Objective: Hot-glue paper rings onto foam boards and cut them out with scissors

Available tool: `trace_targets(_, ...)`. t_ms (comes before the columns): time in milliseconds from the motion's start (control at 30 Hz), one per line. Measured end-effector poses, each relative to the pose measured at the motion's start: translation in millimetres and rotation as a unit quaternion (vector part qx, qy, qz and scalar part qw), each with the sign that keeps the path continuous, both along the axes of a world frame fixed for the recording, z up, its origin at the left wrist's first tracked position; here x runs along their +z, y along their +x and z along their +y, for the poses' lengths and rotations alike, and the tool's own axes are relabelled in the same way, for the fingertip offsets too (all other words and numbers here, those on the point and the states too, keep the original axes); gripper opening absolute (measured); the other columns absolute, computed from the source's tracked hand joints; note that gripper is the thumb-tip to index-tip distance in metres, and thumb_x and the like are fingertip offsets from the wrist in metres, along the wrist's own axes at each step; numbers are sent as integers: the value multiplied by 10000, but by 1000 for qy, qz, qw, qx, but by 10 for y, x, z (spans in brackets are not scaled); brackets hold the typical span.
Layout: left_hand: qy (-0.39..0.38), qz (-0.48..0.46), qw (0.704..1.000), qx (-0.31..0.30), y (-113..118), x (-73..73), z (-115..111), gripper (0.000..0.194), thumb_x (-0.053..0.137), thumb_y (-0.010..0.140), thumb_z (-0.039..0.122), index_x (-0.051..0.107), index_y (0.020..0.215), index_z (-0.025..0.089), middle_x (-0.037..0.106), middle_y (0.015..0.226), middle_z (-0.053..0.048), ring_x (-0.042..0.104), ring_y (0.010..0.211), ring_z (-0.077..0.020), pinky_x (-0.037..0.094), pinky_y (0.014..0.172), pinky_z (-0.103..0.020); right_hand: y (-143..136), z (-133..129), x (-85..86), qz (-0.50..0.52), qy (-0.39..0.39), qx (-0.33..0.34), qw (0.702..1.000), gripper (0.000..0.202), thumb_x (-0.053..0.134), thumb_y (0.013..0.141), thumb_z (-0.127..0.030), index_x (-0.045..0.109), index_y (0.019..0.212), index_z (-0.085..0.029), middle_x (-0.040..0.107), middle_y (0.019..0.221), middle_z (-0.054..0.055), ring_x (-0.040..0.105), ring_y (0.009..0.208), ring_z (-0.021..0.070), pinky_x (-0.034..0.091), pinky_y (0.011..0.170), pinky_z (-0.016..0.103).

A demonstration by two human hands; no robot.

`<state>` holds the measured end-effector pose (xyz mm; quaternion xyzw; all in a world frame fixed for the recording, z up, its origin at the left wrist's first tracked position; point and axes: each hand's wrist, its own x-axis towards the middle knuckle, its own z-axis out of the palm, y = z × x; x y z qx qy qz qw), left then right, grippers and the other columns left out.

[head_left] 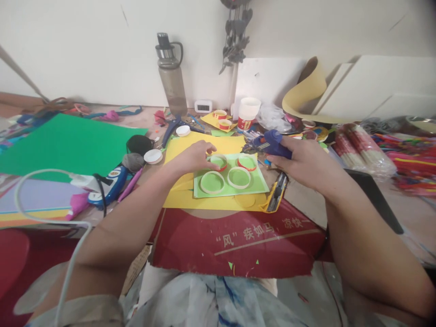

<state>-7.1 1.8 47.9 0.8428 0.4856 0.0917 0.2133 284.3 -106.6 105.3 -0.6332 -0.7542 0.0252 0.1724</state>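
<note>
My right hand (306, 163) is wrapped round a blue hot glue gun (269, 143), its nozzle pointing left above the sheets. My left hand (195, 156) has thumb and fingers at the rim of a ring cut from a paper cup (223, 164), at the back left of a light green sheet (231, 193). Beside it stands a second ring with a red edge (247, 162). Two pale rings, a left one (201, 184) and a right one (239, 186), sit in front on the same sheet. Under it lies yellow paper (180, 200).
A yellow utility knife (276, 193) lies right of the sheets, on red cardboard (238, 250). Behind stand a water bottle (173, 86), a small clock (203, 106) and a paper cup (248, 113). Green paper (68, 145) lies left; a white cable (86, 222) crosses near my left arm.
</note>
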Motion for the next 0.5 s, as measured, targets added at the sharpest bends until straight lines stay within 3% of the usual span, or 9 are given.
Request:
trace_targets(233, 10, 6, 1000, -14, 23, -73, 16, 512, 831, 761, 512, 729, 1142, 186, 746, 1181, -109, 695, 1053, -281, 530, 887, -373, -24, 8, -54, 30, 11, 16, 999, 146, 640, 941, -362, 689, 951, -225, 727, 818, 85, 635, 725, 257, 379, 639, 324)
trace_targets(500, 3, 5, 1000, -1, 57, -55, -15, 476, 842, 761, 487, 722, 1116, 194, 755, 1169, -95, 696, 1013, -259, 527, 870, -373, -75, 44, -87, 45, -19, 9, 999, 137, 648, 933, -351, 691, 919, -221, 726, 805, 83, 631, 710, 253, 387, 658, 335)
